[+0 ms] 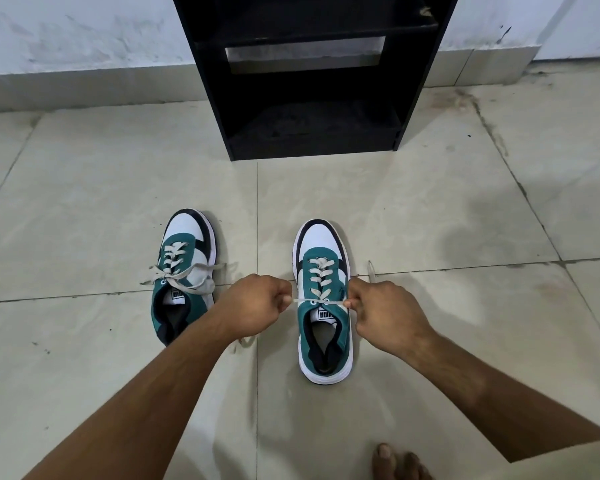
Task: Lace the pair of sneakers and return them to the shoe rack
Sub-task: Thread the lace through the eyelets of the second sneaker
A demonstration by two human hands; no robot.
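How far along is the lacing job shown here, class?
Done: both sneakers look threaded up to the top eyelets. The left sneaker lies laced, its ends loose and seemingly untied. In hand: the left hand and right hand pull the lace ends sideways on the right sneaker. Left: finishing the laces, then both shoes onto the black shoe rack.

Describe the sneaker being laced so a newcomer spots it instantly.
Start at the black wooden shoe rack against the wall. Two teal-and-white sneakers sit before it on the tiled floor. It is the right-hand sneaker: both hands pull its lace sideways, taut.
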